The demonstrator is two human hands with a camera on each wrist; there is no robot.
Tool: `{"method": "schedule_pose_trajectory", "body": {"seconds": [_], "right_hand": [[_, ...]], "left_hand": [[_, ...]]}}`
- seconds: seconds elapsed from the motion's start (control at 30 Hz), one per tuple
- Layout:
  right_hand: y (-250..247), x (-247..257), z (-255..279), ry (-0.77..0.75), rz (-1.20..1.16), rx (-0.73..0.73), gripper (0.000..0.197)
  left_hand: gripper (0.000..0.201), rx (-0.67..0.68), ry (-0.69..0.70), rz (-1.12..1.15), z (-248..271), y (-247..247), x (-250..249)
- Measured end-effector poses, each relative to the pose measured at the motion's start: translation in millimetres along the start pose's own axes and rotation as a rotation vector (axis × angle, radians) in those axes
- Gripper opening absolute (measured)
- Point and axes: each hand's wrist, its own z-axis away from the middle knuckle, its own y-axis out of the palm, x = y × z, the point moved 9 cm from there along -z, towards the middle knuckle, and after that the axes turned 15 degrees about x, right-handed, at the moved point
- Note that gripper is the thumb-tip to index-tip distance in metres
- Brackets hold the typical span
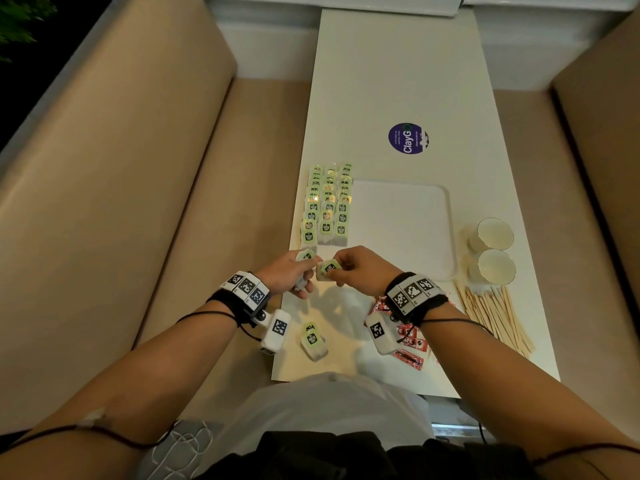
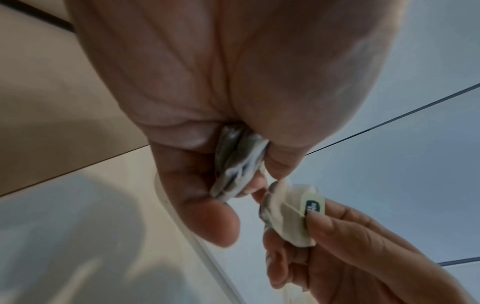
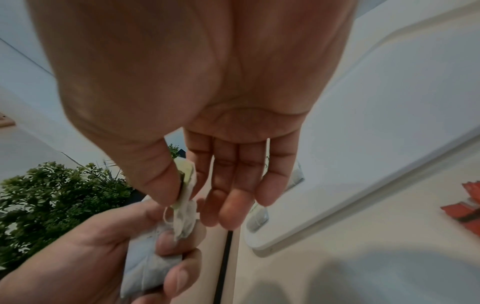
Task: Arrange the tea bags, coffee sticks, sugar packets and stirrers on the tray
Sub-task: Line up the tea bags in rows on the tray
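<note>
two tea bags are up off the desk at once: my left hand [image 1: 284, 271] curls round a small bunch of tea bags [image 2: 235, 164], and my right hand [image 1: 360, 266] pinches a single tea bag [image 1: 327, 269] by its green tag between thumb and forefinger, the other fingers loose and straight. the hands are almost touching, just off the near-left corner of the tray [image 1: 446, 233].

three rows of tea bags [image 1: 327, 206] already run along the tray's left edge, overlapping like tiles. i cannot tell whether they lie inside the rim or just beside it. a couple of loose tea bags [image 1: 313, 341] wait near the desk's near-left corner, red coffee sticks [image 1: 408, 355] sit under my right wrist, and wooden stirrers [image 1: 495, 317] lie by the near-right edge beside two glass cups [image 1: 495, 251].

so i judge i am mid tea-bag step, peeling one bag from the bunch. next it should go flat at the near end of a row, tag up, overlapping the last one. strings may snag, so the pull wants to be slow.
</note>
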Motion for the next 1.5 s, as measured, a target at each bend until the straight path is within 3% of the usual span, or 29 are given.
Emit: {"method": "schedule_pose_trajectory", "body": {"seconds": [0.13,0.27,0.4,0.6,0.73,0.9,1.1,1.27,1.37,1.5], "right_hand": [[-7,1,-7,-0.002,-0.004,-0.067,0.023],[-15,2,-10,-0.038,-0.020,-0.134,0.013],[-16,-1,-15,-0.061,-0.044,-0.121,0.006],[-15,-5,-22,-0.042,0.034,-0.104,0.008],[-19,-8,-26,-0.028,-0.035,-0.157,0.016],[-22,-17,-31,-0.025,-0.124,-0.179,0.019],[-15,-23,-35,0.010,-0.059,-0.140,0.009],[-14,-35,-41,0.055,-0.082,-0.167,0.025],[-13,-40,-44,0.083,-0.081,-0.166,0.041],[-15,-40,-49,0.124,-0.048,-0.163,0.042]], "left_hand": [[0.021,-0.007,0.019,-0.053,-1,-1,-4],[0.014,-0.004,-0.002,-0.091,-3,-3,-2],[0.006,-0.002,-0.020,-0.137,-6,-5,-1],[0.018,-0.034,0.016,-0.151,-12,-11,-14],[0.010,-0.037,0.024,-0.145,-19,-12,-17],[0.016,-0.081,0.046,-0.144,-27,-21,-20],[0.021,-0.133,0.068,-0.134,-32,-30,-25],[0.022,-0.137,0.052,-0.183,-36,-36,-22],[0.009,-0.123,0.045,-0.183,-37,-36,-20],[0.003,-0.174,0.035,-0.098,-35,-44,-14]]}}
